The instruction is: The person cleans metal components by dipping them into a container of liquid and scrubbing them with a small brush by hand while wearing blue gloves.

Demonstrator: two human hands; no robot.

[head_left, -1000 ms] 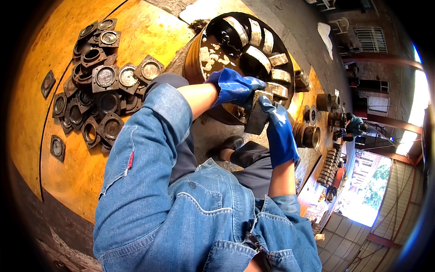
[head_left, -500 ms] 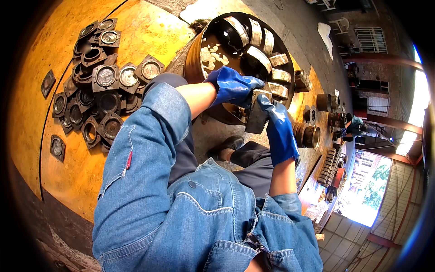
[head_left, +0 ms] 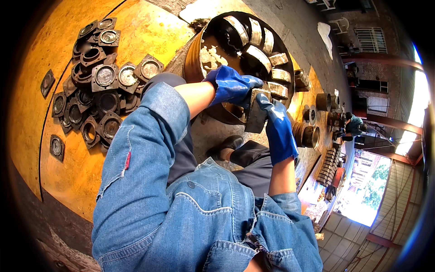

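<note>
In front of me, over the near edge of a round metal tub, both my hands in blue rubber gloves grip a dark, square-edged metal part. My left hand is closed on its upper left side. From the right, my right hand holds it with the thumb laid along the top. The part stands tilted, so its far face is hidden. Inside the tub, several thick metal rings with pale outer bands lie in dark, wet-looking contents, with whitish patches at the left.
A heap of square metal flanges with round openings covers the yellowish floor to the left. Right of the tub stand metal cylinders and a row of dark parts. Another person works farther right. My shoe is below the tub.
</note>
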